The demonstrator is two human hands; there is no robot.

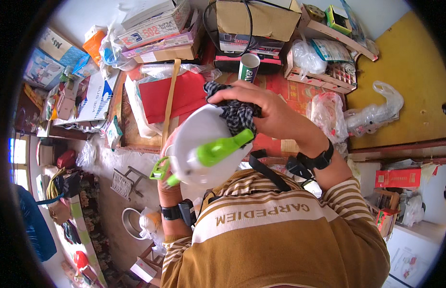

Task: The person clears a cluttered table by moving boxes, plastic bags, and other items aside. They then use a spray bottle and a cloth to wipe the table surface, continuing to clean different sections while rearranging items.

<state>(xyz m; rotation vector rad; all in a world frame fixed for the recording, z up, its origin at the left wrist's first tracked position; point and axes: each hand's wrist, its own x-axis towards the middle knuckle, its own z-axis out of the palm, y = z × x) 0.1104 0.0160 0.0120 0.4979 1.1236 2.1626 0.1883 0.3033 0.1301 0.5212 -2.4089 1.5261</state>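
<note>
My left hand grips a white plastic vessel from the left side and is mostly hidden behind it. The vessel is tilted, with a bright green handle across its front and a green latch at the left. In my right hand is a bunched black-and-white checked cloth, pressed at the vessel's upper right rim. Just beyond the cloth, an open green-and-white cylindrical canister stands upright on the table. The vessel's underside is out of sight.
A red folded sheet and a long wooden strip lie left on the table. Cardboard boxes stack at the back. Plastic bags and a wooden organizer sit right. A stool and a metal basin are on the floor.
</note>
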